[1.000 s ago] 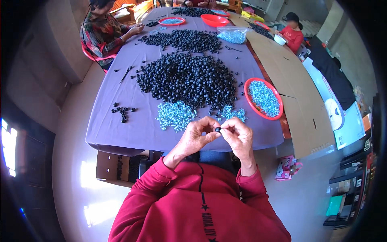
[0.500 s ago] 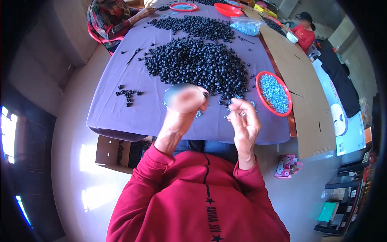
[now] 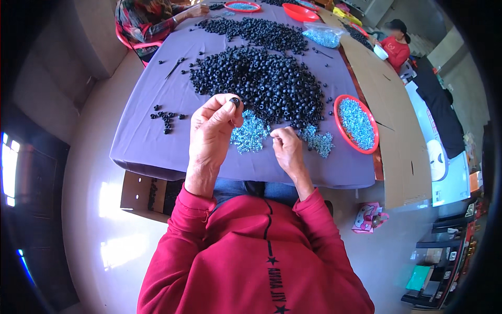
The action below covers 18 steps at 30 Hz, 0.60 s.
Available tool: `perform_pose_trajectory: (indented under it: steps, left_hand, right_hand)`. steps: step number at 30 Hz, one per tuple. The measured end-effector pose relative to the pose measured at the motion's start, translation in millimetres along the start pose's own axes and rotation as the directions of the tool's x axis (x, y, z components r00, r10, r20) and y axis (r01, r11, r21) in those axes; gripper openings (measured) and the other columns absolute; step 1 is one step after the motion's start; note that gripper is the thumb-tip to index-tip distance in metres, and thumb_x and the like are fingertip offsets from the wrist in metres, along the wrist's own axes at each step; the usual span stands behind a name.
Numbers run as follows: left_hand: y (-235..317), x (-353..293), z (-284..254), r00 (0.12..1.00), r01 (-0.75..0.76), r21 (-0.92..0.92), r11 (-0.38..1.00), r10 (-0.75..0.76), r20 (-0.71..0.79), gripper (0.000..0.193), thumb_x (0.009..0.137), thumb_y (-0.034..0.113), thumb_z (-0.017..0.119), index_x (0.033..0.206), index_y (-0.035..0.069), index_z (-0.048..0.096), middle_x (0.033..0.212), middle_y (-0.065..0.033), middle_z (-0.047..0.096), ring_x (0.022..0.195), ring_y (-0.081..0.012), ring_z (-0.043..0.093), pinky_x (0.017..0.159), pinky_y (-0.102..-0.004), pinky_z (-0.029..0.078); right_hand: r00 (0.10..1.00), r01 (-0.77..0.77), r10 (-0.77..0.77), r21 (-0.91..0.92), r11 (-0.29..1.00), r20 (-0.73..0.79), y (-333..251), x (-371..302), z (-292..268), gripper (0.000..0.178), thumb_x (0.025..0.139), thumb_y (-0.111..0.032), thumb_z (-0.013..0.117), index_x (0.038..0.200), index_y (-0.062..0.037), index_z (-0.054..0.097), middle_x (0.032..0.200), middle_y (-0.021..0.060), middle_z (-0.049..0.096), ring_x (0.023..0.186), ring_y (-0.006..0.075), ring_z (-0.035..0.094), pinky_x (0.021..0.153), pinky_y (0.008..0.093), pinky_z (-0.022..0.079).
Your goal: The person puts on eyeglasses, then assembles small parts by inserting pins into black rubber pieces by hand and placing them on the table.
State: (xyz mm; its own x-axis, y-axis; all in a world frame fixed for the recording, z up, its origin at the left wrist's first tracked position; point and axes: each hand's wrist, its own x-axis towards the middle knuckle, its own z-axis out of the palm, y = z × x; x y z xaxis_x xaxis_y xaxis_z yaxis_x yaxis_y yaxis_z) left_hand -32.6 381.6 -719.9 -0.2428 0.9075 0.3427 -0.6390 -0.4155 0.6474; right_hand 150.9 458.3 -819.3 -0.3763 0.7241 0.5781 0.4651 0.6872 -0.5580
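My left hand (image 3: 210, 128) is raised over the near edge of the purple cloth. Between its thumb and fingertips it pinches a small black hollow round piece (image 3: 235, 102), with its opening showing. Lower and to the right, my right hand (image 3: 289, 154) is closed in a pinch just beside a pile of tiny light-blue pieces (image 3: 250, 133). What its fingertips hold, if anything, is too small to make out. A smaller patch of the blue pieces (image 3: 320, 142) lies right of that hand. Beyond both hands spreads a big heap of similar black pieces (image 3: 261, 81).
A red oval tray (image 3: 339, 128) of blue pieces sits at the right. Several loose black pieces (image 3: 167, 119) and a thin dark tool (image 3: 174, 68) lie at the left. Flat cardboard (image 3: 402, 152) covers the right edge. One person (image 3: 144, 23) sits far left, another (image 3: 395, 47) far right.
My left hand has turned and moved left, so the black piece in it shows. My right hand has moved left and pinches closer to the blue pile, which is now uncovered.
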Motion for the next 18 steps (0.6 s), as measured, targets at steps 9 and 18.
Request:
perform_pose_trajectory:
  steps: [9,18]
  left_hand:
    - [-1,0,2,0.998,0.024,0.031,0.999,-0.023,-0.054,0.018,0.081,0.012,0.060,0.092,-0.002,0.057,0.079,-0.0059,0.055,0.066,-0.0107,0.046,0.061,-0.0232,0.037]
    - [-9,-2,3,0.995,0.089,0.042,0.995,-0.087,-0.042,0.015,0.081,0.011,0.061,0.090,-0.001,0.058,0.076,-0.0042,0.056,0.063,-0.0096,0.048,0.061,-0.0220,0.039]
  right_hand:
    - [0.997,-0.001,0.013,-0.167,0.986,0.075,14,8,19,0.012,0.071,0.002,0.055,0.081,-0.0046,0.054,0.076,0.0106,0.053,0.068,0.0265,0.054,0.062,0.0355,0.044]
    - [0.998,-0.055,0.055,-0.072,0.996,0.008,12,1,19,0.009,0.073,-0.001,0.058,0.080,-0.0043,0.052,0.077,0.0108,0.053,0.069,0.0272,0.054,0.060,0.0367,0.044]
